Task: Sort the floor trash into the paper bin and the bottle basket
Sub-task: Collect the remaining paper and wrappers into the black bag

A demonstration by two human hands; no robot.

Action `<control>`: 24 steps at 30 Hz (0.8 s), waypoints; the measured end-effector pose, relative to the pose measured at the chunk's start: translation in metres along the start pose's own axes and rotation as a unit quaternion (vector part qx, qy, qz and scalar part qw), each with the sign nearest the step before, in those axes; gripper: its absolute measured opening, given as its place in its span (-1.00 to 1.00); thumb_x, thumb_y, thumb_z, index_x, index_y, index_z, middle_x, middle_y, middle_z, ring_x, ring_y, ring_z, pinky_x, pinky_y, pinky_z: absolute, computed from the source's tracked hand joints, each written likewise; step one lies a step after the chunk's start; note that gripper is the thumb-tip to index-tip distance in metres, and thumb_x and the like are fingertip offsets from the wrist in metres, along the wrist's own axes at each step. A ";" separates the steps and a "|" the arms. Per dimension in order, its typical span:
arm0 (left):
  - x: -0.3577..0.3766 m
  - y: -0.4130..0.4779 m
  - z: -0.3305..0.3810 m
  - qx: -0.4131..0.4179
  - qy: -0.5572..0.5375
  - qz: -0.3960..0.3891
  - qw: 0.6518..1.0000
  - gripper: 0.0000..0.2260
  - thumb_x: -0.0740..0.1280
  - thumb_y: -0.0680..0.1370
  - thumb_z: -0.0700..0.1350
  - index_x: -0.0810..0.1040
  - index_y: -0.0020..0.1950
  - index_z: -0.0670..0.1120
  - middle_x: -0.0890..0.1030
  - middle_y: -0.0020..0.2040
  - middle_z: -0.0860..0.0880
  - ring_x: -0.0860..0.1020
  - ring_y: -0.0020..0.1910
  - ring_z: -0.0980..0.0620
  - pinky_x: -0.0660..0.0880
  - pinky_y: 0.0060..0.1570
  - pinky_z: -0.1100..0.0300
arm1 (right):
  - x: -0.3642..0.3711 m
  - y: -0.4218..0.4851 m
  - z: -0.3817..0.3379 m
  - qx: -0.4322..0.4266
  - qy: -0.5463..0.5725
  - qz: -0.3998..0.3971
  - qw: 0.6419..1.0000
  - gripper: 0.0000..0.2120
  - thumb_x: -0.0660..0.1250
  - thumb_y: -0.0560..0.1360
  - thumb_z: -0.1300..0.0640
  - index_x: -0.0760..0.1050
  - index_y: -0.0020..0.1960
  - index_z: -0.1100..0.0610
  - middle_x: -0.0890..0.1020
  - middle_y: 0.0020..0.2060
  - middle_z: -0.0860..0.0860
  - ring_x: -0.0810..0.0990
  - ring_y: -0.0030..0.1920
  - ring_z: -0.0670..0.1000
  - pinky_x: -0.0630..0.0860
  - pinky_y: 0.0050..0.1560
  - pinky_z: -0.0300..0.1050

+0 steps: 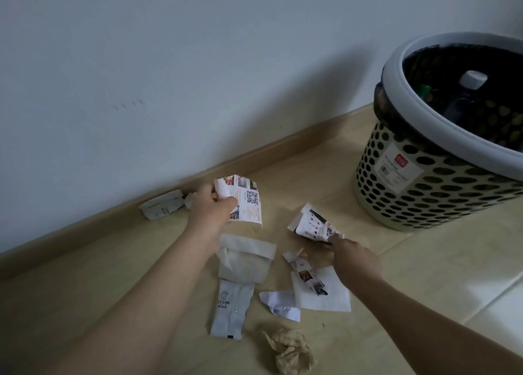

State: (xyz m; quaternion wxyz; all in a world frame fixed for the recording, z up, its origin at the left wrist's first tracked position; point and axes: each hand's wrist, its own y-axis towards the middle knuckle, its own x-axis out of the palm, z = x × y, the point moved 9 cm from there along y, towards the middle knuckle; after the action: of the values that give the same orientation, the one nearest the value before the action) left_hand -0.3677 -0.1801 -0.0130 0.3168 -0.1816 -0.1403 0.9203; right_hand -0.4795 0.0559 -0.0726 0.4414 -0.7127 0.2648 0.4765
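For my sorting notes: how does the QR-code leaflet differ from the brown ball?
The QR-code leaflet is white, printed and folded; the brown ball is plain and crumpled. The left hand grips the leaflet; the ball lies on the floor, untouched. Both look like paper.

Nine paper scraps (246, 264), one basket (441, 202), one capped bottle (472, 80)

Cut off, covered
The basket (438, 193) runs past the right edge; its label (396, 166) print is unreadable; the left hand (210, 207) covers part of the QR leaflet (249, 202).
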 end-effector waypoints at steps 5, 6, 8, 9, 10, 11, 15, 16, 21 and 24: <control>-0.021 -0.035 -0.026 -0.096 -0.176 -0.043 0.979 -0.78 0.19 0.54 -0.37 0.48 -0.08 -0.06 0.60 -0.14 -0.05 0.58 -0.18 0.01 0.52 -0.22 0.13 | -0.038 0.004 0.006 0.108 0.329 0.132 0.929 -0.70 0.02 0.58 0.19 0.44 0.21 0.11 0.61 -0.04 0.14 0.56 -0.03 0.20 0.50 -0.04 0.04; -0.022 -0.040 -0.026 -0.095 -0.186 -0.046 0.977 -0.78 0.19 0.54 -0.37 0.50 -0.08 -0.07 0.61 -0.15 -0.06 0.58 -0.19 0.02 0.51 -0.21 0.13 | -0.047 0.002 -0.011 0.091 0.356 0.136 0.920 -0.70 0.03 0.59 0.21 0.45 0.21 0.10 0.60 -0.03 0.11 0.56 -0.02 0.16 0.45 -0.04 -0.04; -0.022 -0.046 -0.025 -0.097 -0.215 -0.042 0.971 -0.79 0.20 0.54 -0.36 0.51 -0.11 -0.06 0.62 -0.17 -0.06 0.57 -0.22 0.03 0.48 -0.24 0.18 | -0.056 -0.006 -0.057 0.026 0.400 0.100 0.910 -0.68 0.05 0.57 0.28 0.50 0.18 0.10 0.59 -0.07 0.07 0.53 -0.06 0.10 0.39 -0.08 -0.14; -0.023 -0.047 -0.023 -0.097 -0.237 -0.036 0.966 -0.80 0.22 0.53 -0.34 0.52 -0.11 -0.06 0.62 -0.19 -0.05 0.57 -0.24 0.04 0.47 -0.27 0.21 | -0.056 -0.011 -0.081 -0.006 0.429 0.071 0.900 -0.68 0.08 0.55 0.32 0.53 0.15 0.10 0.60 -0.07 0.07 0.52 -0.08 0.08 0.40 -0.09 -0.15; -0.024 -0.048 -0.020 -0.096 -0.258 -0.030 0.961 -0.83 0.24 0.53 -0.32 0.53 -0.11 -0.06 0.63 -0.21 -0.04 0.58 -0.27 0.06 0.47 -0.32 0.24 | -0.051 -0.017 -0.101 -0.028 0.463 0.036 0.885 -0.69 0.12 0.54 0.34 0.56 0.09 0.08 0.62 -0.09 0.07 0.55 -0.08 0.08 0.42 -0.08 -0.15; -0.026 -0.049 -0.017 -0.091 -0.272 -0.026 0.958 -0.85 0.26 0.53 -0.29 0.54 -0.11 -0.07 0.65 -0.26 -0.02 0.60 -0.32 0.08 0.48 -0.38 0.27 | -0.045 -0.023 -0.116 -0.040 0.503 -0.002 0.864 -0.71 0.15 0.53 0.34 0.57 0.00 0.05 0.65 -0.13 0.04 0.58 -0.08 0.06 0.45 -0.09 -0.18; -0.037 -0.057 -0.012 -0.055 -0.220 -0.016 0.974 -0.91 0.29 0.53 -0.25 0.56 -0.08 -0.09 0.66 -0.37 0.04 0.60 -0.49 0.20 0.41 -0.58 0.41 | -0.026 -0.046 -0.146 -0.072 0.599 -0.143 0.785 -0.71 0.17 0.54 0.37 0.57 -0.12 0.05 0.65 -0.24 -0.03 0.57 -0.31 -0.19 0.44 -0.31 -0.42; -0.041 -0.058 -0.014 -0.052 -0.207 -0.012 0.977 -0.92 0.30 0.53 -0.24 0.55 -0.07 -0.08 0.66 -0.32 0.03 0.60 -0.48 0.20 0.41 -0.58 0.40 | -0.022 -0.051 -0.150 -0.082 0.603 -0.171 0.775 -0.71 0.15 0.55 0.36 0.57 -0.10 0.06 0.65 -0.21 0.00 0.57 -0.27 -0.15 0.44 -0.27 -0.37; -0.045 -0.061 -0.028 -0.073 -0.183 -0.005 0.980 -0.90 0.36 0.50 -0.23 0.54 -0.08 -0.04 0.66 -0.14 -0.04 0.64 -0.19 -0.04 0.57 -0.30 0.09 | -0.010 -0.063 -0.154 -0.093 0.606 -0.245 0.751 -0.74 0.12 0.58 0.29 0.54 0.02 0.04 0.65 -0.17 0.05 0.59 -0.23 -0.06 0.44 -0.19 -0.22; -0.044 -0.064 -0.041 -0.095 -0.195 0.026 0.976 -0.88 0.38 0.49 -0.26 0.53 -0.10 -0.05 0.65 -0.06 -0.09 0.63 -0.11 -0.10 0.57 -0.09 -0.04 | -0.026 -0.045 -0.112 -0.035 0.622 -0.091 0.777 -0.70 0.07 0.60 0.30 0.48 0.16 0.05 0.61 -0.20 0.03 0.54 -0.29 -0.05 0.42 -0.27 -0.23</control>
State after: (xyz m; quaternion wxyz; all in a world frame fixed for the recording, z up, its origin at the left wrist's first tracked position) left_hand -0.2839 -0.1536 -0.0154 0.2404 -0.0318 -0.2810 0.9286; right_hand -0.4040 -0.0227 -0.0144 0.1969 -0.8895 0.3991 -0.1034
